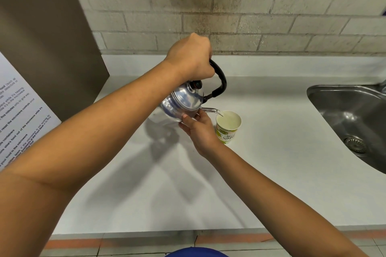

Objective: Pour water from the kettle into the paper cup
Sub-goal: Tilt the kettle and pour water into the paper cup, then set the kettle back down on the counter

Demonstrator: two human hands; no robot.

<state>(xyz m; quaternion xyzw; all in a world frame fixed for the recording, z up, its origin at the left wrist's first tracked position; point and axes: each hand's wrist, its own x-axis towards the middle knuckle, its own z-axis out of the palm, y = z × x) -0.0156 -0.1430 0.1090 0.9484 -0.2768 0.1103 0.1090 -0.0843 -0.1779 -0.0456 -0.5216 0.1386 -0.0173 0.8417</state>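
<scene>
A shiny metal kettle (183,100) with a black handle hangs tilted over the white counter, its spout over the rim of a paper cup (228,126). My left hand (191,57) is closed around the top of the handle. My right hand (198,129) props the kettle's underside with its fingertips, just left of the cup. The cup stands upright on the counter, white with green print. A thin clear stream runs from the spout into it.
A steel sink (353,119) with a drain is set into the counter at the right. A brown panel (41,33) and a printed notice (18,115) stand at the left. A brick wall backs the white counter (146,194).
</scene>
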